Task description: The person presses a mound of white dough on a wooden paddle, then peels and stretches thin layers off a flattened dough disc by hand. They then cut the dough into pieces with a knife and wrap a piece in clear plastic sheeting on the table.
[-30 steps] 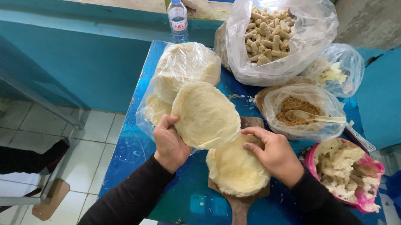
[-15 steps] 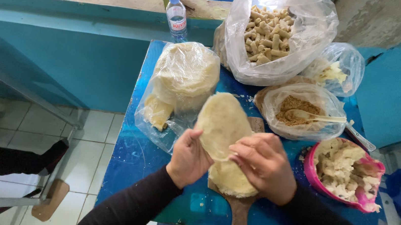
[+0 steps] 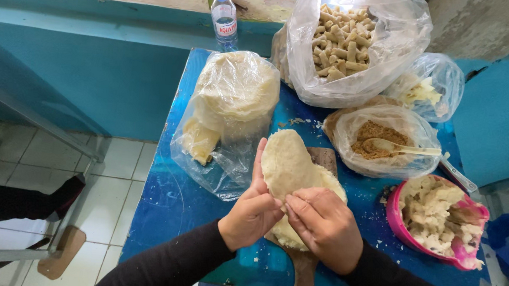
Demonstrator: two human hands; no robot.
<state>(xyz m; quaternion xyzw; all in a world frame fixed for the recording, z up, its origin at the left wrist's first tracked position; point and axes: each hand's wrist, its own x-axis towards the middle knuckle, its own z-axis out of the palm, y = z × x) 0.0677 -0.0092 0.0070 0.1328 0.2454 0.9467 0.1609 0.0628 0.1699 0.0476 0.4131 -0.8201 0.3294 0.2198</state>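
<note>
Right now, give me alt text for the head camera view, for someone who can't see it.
Two hands, left hand and right hand, hold a pale round wrapper over a wooden board on a blue table. Around them lie a bag of wrappers, a bag of rolled snacks, a bag of brown filling with a spoon and a pink bowl.

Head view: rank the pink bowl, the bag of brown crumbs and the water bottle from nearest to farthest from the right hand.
From the right hand:
1. Bag of brown crumbs, just beyond the hand, slightly right.
2. Pink bowl, out to the right; close to the first, though a little farther.
3. Water bottle, far back left on the ledge.
</note>
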